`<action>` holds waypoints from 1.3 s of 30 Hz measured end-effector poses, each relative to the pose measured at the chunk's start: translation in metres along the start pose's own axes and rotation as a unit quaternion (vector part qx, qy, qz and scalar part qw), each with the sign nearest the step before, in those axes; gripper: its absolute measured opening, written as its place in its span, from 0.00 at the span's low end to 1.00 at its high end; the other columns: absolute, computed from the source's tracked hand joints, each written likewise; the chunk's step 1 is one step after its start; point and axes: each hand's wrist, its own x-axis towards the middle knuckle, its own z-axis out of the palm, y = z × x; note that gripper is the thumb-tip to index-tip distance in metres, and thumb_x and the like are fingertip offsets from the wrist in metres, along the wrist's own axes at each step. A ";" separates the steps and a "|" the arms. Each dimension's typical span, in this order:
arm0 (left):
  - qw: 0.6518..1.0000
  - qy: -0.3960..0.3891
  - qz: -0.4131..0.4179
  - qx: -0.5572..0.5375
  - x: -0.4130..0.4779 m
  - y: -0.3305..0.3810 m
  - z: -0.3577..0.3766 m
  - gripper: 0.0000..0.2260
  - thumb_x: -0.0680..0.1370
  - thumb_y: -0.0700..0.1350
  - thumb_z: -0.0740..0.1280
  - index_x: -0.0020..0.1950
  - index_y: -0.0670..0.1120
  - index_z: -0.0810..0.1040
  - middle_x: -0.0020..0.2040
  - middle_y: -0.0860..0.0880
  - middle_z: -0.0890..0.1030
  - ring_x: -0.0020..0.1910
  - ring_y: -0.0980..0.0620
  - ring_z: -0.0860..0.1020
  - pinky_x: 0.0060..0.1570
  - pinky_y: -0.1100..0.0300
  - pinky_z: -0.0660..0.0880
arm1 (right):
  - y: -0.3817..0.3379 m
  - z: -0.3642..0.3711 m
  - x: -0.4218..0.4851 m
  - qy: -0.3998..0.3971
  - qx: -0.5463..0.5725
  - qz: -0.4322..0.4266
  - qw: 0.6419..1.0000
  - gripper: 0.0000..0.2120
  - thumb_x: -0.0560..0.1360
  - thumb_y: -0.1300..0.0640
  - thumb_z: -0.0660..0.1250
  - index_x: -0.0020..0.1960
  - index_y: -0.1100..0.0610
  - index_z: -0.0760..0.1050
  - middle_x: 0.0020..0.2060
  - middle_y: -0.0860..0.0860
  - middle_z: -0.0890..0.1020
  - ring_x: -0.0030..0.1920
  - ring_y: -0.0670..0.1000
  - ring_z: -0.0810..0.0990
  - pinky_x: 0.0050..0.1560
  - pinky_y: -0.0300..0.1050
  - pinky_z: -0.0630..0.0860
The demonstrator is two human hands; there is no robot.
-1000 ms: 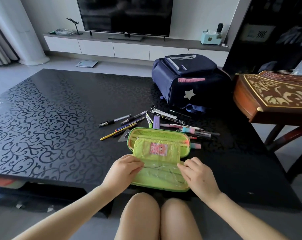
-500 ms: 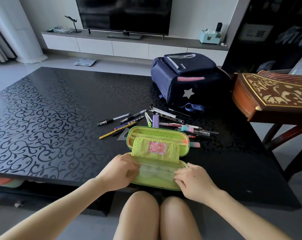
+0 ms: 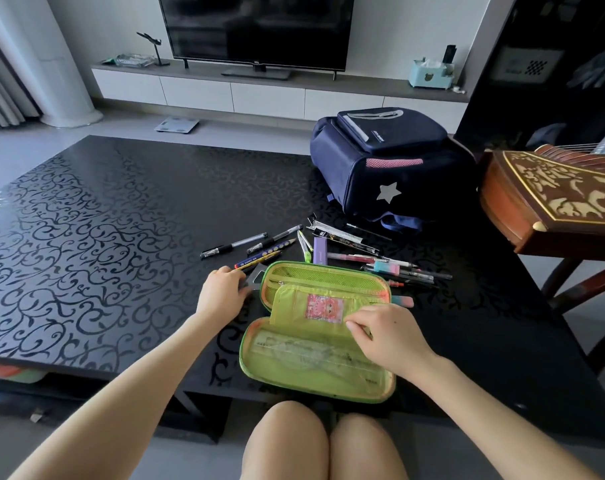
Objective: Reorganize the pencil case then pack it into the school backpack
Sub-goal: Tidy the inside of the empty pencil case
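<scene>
The green pencil case [image 3: 294,372] lies open near the table's front edge, with clear rulers in its lower half and a middle flap carrying a pink sticker [image 3: 324,307]. My right hand [image 3: 389,339] rests on the case, its curled fingertips pinching the flap's lower right edge. My left hand [image 3: 221,292] is left of the case, fingers curled on a clear set square [image 3: 256,278] lying on the table. Several pens and pencils [image 3: 349,252] lie scattered behind the case. The navy backpack [image 3: 387,168] stands closed beyond them.
The black patterned table [image 3: 86,254] stretches wide to the left. A carved wooden instrument [image 3: 553,199] juts in at the right, beside the backpack. A TV unit [image 3: 266,95] runs along the far wall. My knees are below the table's front edge.
My left hand left the case and moved up-left to the set square. My right hand shifted up from the case's lower edge to the middle flap.
</scene>
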 end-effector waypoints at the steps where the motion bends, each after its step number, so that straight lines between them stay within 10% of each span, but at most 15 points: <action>1: 1.000 -0.008 0.001 -0.009 0.005 0.004 0.002 0.12 0.75 0.47 0.67 0.54 0.41 0.78 0.49 0.40 0.76 0.52 0.38 0.73 0.49 0.52 0.70 | 0.000 0.002 0.002 -0.003 0.001 -0.002 1.000 0.13 0.75 0.55 0.60 0.40 0.54 0.83 0.30 0.47 0.82 0.34 0.47 0.80 0.36 0.39 0.74; 5: 0.993 -0.074 0.060 0.075 0.029 0.015 0.003 0.23 0.74 0.44 0.65 0.69 0.53 0.67 0.58 0.43 0.70 0.58 0.42 0.67 0.56 0.53 0.69 | 0.002 0.003 0.005 0.006 0.000 -0.006 1.000 0.13 0.75 0.56 0.61 0.39 0.54 0.83 0.30 0.46 0.82 0.33 0.47 0.80 0.36 0.38 0.74; 11: 0.969 -0.120 0.120 0.180 0.058 0.027 -0.007 0.22 0.69 0.43 0.68 0.62 0.54 0.70 0.58 0.46 0.68 0.58 0.44 0.65 0.57 0.56 0.66 | 0.008 0.001 0.003 0.034 0.002 0.002 0.999 0.09 0.72 0.58 0.64 0.39 0.52 0.83 0.31 0.44 0.83 0.34 0.46 0.81 0.40 0.35 0.68; 17: 0.989 -0.104 0.093 -0.043 0.049 0.014 -0.017 0.09 0.67 0.37 0.71 0.43 0.47 0.75 0.41 0.49 0.77 0.43 0.47 0.75 0.41 0.60 0.69 | 0.012 -0.006 -0.007 0.025 0.013 0.036 0.999 0.09 0.75 0.58 0.64 0.42 0.53 0.83 0.34 0.45 0.84 0.37 0.46 0.81 0.37 0.38 0.73; 24: 0.967 0.087 0.025 -0.238 0.000 0.014 -0.065 0.07 0.67 0.37 0.74 0.37 0.47 0.78 0.33 0.51 0.79 0.34 0.52 0.75 0.35 0.66 0.69 | 0.009 -0.012 -0.019 0.014 0.026 0.074 0.997 0.09 0.76 0.56 0.64 0.46 0.53 0.84 0.39 0.46 0.85 0.41 0.46 0.82 0.42 0.46 0.78; 32: 0.925 -0.078 0.358 -0.102 -0.087 0.058 -0.009 0.09 0.66 0.37 0.69 0.35 0.51 0.75 0.34 0.57 0.75 0.36 0.63 0.71 0.33 0.67 0.72 | 0.013 -0.011 -0.019 0.009 0.007 0.112 0.994 0.13 0.77 0.55 0.60 0.39 0.55 0.80 0.34 0.48 0.83 0.35 0.48 0.79 0.38 0.49 0.77; 39: 0.936 -0.182 0.300 -0.017 -0.085 0.057 0.001 0.13 0.66 0.45 0.69 0.51 0.52 0.80 0.45 0.56 0.74 0.45 0.57 0.71 0.48 0.61 0.70 | 0.002 -0.017 -0.014 -0.004 -0.003 0.132 0.991 0.13 0.78 0.54 0.61 0.59 0.53 0.78 0.54 0.46 0.82 0.55 0.48 0.78 0.51 0.44 0.75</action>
